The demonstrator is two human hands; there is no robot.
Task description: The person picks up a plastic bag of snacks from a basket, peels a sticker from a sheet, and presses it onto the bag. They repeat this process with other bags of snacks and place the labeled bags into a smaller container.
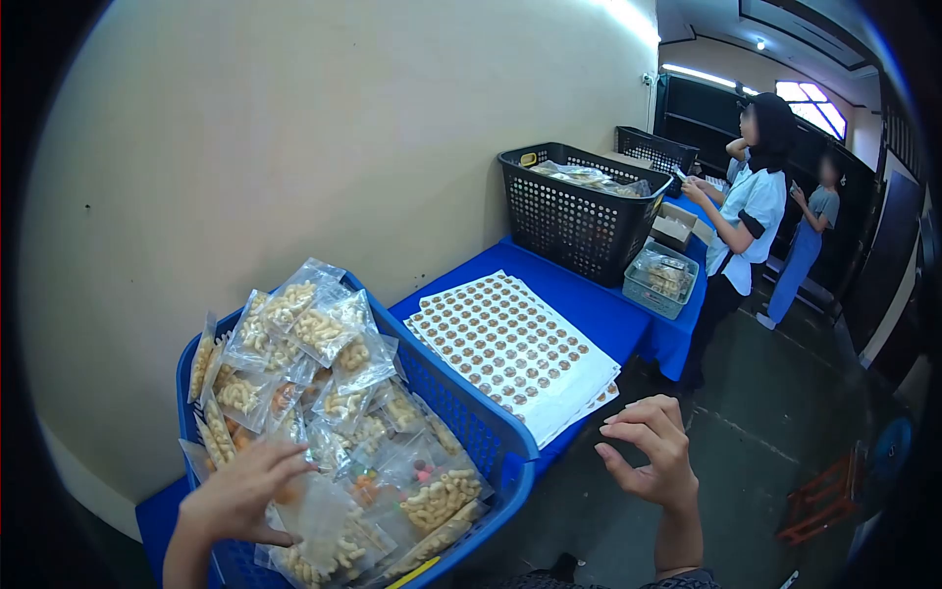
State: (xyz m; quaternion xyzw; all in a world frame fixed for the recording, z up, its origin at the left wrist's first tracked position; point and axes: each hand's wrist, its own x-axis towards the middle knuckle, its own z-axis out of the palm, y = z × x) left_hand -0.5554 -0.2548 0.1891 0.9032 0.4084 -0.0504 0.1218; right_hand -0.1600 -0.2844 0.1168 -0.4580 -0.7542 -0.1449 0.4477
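Bags [334,329] lay heaped in the blue basket [461,402], the lower ones hidden, the basket's near edge cut off, long axes running in mixed directions. Above them, the left hand [245,494] spread thumb wide from fingers, contact unclear; the right hand [652,454], beside the sheets [510,353], held nothing, its fingertips narrowly parted from the thumb.

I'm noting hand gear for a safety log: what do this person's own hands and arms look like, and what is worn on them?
Both the left hand and the right hand are bare, with no gloves, rings or watch visible. Dark patterned cloth, probably a sleeve, shows below the right forearm; no sleeve shows on the left.
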